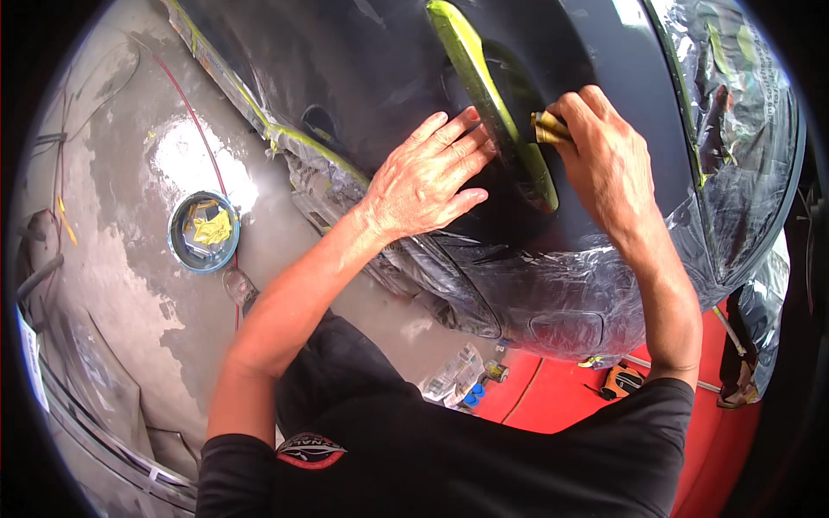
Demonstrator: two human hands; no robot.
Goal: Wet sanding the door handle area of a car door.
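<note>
A dark grey car panel (pixel 380 69) fills the upper middle, its surface dull with some lighter hazy patches. Across it runs a long door handle (pixel 484 78) covered in yellow-green tape, with a hollow behind it. My left hand (pixel 427 177) lies flat on the panel left of the handle, fingers spread and fingertips close to its edge. On the handle's right side, my right hand (pixel 604 160) pinches a folded piece of yellow-brown sandpaper (pixel 550 127) near the panel. The sandpaper's face towards the panel is hidden.
Clear plastic film (pixel 570 302) and yellow-green tape (pixel 319 148) border the panel. A blue-rimmed bucket (pixel 175 237) with yellow pieces inside stands on the wet floor at left, beside a red hose (pixel 186 99). An orange-and-black tool (pixel 622 381) lies on red flooring (pixel 553 393).
</note>
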